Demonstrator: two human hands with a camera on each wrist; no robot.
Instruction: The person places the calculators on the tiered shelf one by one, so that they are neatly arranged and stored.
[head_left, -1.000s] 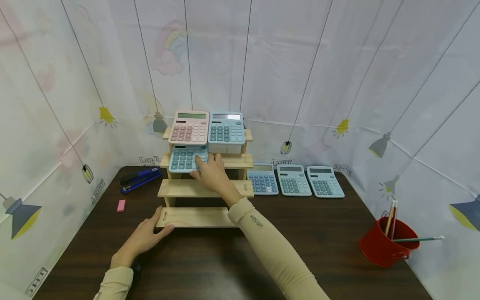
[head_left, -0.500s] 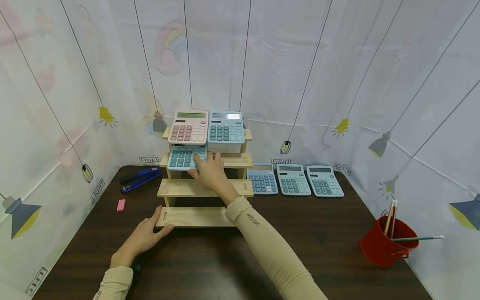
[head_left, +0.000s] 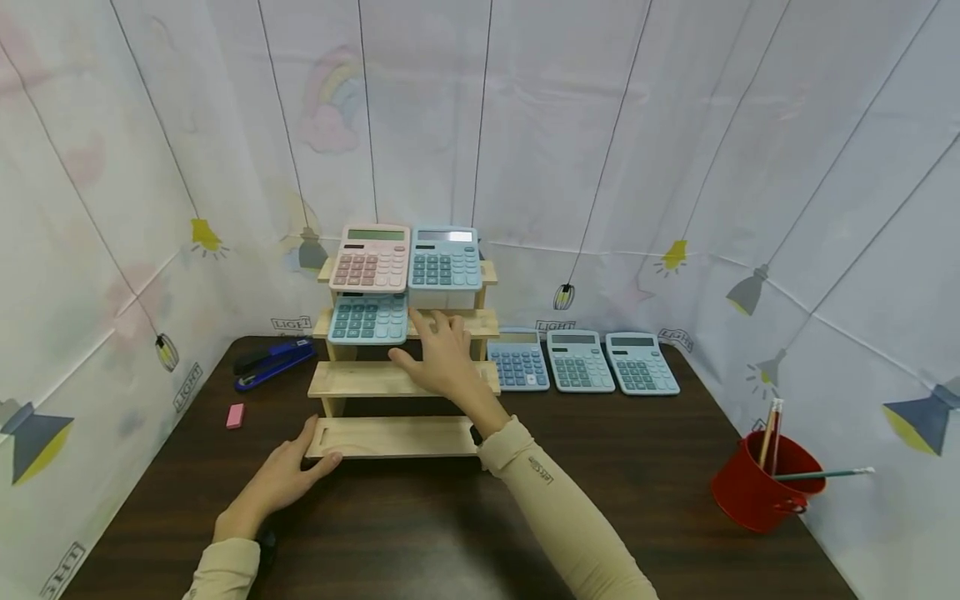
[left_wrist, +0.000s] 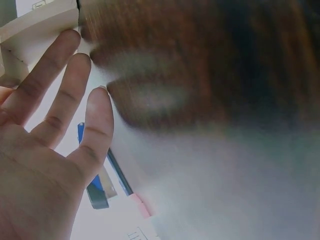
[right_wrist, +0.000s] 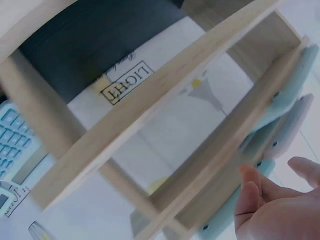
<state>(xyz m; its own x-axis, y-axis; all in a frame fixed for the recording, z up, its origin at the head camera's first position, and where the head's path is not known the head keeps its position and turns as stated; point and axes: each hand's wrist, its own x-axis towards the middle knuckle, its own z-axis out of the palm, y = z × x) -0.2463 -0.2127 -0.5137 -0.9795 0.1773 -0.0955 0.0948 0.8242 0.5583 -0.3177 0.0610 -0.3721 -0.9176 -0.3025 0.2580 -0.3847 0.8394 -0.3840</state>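
Left hand (head_left: 279,483) rests flat against wooden stepped rack (head_left: 390,436); right hand (head_left: 446,360), fingers loose, hovers beside blue calculator (head_left: 368,320), which a careless brush could likely knock off

staged recording booth made up like a stationery or office desk, not a real room. dark wood table (head_left: 675,517) boxed in by white cloth walls (head_left: 675,125) printed with lamps and a rainbow. stepped wooden rack (head_left: 390,379) with calculators (head_left: 372,257), three more (head_left: 573,362) on the table, blue stapler (head_left: 272,361), pink eraser (head_left: 236,415), red pencil bucket (head_left: 761,492).
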